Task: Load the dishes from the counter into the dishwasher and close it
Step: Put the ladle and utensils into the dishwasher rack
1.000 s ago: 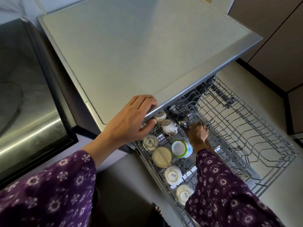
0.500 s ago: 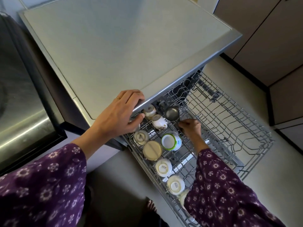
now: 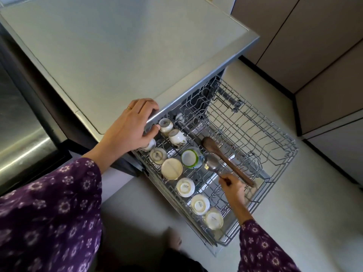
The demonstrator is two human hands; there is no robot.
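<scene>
The dishwasher's wire upper rack (image 3: 275, 134) is pulled out below the grey counter top (image 3: 117, 55). Several upturned white cups (image 3: 185, 187) and a green-rimmed bowl (image 3: 191, 157) stand along the rack's left side. A wooden spoon (image 3: 225, 158) lies diagonally across the rack. Beside it lies a metal ladle (image 3: 212, 165), and my right hand (image 3: 232, 188) is shut on its handle end. My left hand (image 3: 129, 128) grips the counter's front edge just above the cups.
A steel appliance front (image 3: 23, 138) stands to the left. Beige cabinet doors (image 3: 314, 46) close off the right side, with pale floor (image 3: 324, 193) under the rack. My foot (image 3: 174, 238) shows on the floor near the rack's front corner.
My right hand has drawn back from deep in the rack toward its front, holding the ladle's handle. The wooden spoon now lies in plain sight. My left hand stays on the counter edge.
</scene>
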